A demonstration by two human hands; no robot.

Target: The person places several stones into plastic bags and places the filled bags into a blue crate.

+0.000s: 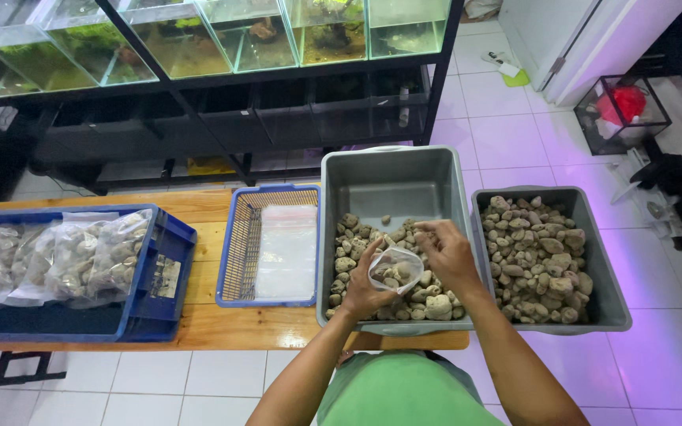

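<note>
Bag (395, 268) floppy, slick plastic; left hand (362, 288) cupping it by rim, right hand (449, 251) pinching stone (418, 237), probably rough and heavy-ish.

Bright, even indoor light, a purple cast on the floor tiles (657, 355) at right, edges slightly bowed, focus sharp.
</note>
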